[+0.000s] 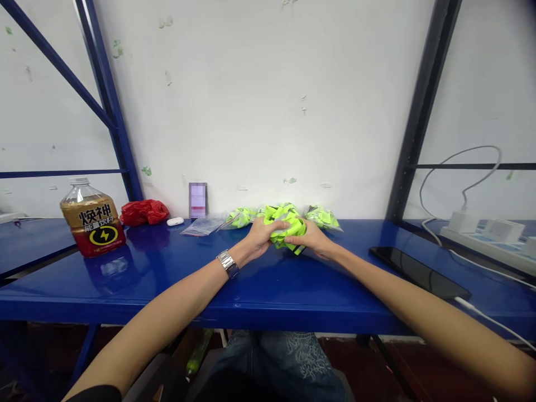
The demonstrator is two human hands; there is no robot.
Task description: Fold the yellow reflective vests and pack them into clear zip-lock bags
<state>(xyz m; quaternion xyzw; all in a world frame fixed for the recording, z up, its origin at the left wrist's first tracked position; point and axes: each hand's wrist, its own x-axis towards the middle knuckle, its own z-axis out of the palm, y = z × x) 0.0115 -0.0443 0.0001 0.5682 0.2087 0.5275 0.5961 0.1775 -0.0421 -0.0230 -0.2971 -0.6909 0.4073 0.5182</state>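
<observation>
A crumpled bundle of neon yellow-green fabric (pixel 285 220) with grey and dark strips is held between both hands, above the blue table (pixel 259 290). My left hand (pixel 260 235) grips its left side, thumb laid across the front. On the right side, my right hand (pixel 314 237) closes round it with the thumb in front. Behind the hands, near the wall, lie clear bags with similar fabric, one to the left (pixel 240 218) and one to the right (pixel 321 216). Flat clear plastic bags (pixel 204 225) lie left of them.
At the left stand a large drink bottle (pixel 94 220), a red plastic bag (pixel 144 212) and a small white case (pixel 175 221). A phone (pixel 198 200) leans on the wall. At the right are a black phone (pixel 419 272) with a cable and a power strip (pixel 489 243).
</observation>
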